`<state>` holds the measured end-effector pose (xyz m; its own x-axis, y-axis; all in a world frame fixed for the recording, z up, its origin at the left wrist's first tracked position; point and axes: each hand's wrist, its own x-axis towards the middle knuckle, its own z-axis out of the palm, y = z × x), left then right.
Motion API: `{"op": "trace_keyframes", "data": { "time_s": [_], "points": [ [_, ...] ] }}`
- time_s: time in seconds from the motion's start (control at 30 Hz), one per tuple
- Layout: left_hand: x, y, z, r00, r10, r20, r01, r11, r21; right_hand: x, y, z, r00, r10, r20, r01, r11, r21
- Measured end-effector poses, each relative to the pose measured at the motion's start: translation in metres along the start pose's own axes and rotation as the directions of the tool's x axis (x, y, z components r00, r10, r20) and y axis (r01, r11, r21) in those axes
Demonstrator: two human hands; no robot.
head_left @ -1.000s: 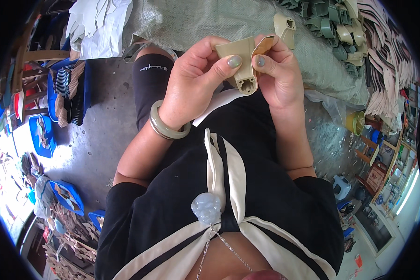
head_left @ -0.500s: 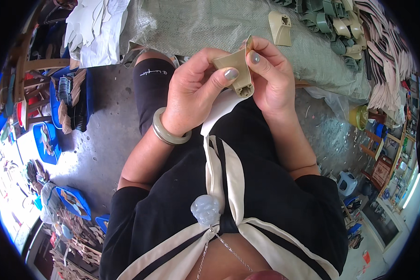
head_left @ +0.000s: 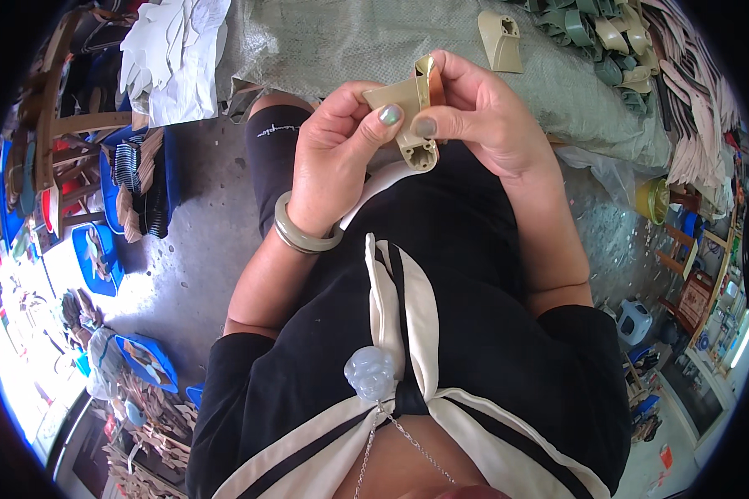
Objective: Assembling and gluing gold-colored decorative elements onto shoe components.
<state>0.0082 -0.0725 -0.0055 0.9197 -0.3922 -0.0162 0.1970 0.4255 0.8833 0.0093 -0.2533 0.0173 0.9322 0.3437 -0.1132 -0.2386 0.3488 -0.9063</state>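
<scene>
Noted grey floor (head_left: 225, 195), pale-speckled toward right; wooden frame (head_left: 87, 124) at upper left; strong white glare (head_left: 10, 333) along left edge; narrow bright light strip (head_left: 742, 341) far right.

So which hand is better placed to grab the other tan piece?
Probably the right. The right hand is nearer the loose piece on the sack. The left hand is farther off, and both are busy with the held piece.

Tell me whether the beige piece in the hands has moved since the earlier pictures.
Yes: the held beige piece has shifted a little to the left, judged against the loose beige piece lying on the sack.
</scene>
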Motion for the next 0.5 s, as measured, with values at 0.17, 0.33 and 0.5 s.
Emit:
{"op": "trace_keyframes", "data": {
  "time_s": [0.17, 0.33, 0.5],
  "points": [
    [0.002, -0.001, -0.002, 0.998, -0.055, -0.016, 0.055, 0.998, 0.028, 0.003, 0.005, -0.007, 0.998, -0.014, 0.054, 0.019, 0.995, -0.102],
    [0.002, -0.004, -0.009, 0.983, -0.179, 0.032, 0.180, 0.983, -0.029, 0.002, 0.010, -0.004, 0.997, 0.011, -0.083, -0.021, 0.992, -0.127],
    [0.007, -0.008, -0.016, 0.948, -0.282, 0.145, 0.314, 0.900, -0.302, 0.009, 0.016, -0.003, 0.985, 0.030, -0.167, -0.030, 1.000, 0.004]
  ]
}}
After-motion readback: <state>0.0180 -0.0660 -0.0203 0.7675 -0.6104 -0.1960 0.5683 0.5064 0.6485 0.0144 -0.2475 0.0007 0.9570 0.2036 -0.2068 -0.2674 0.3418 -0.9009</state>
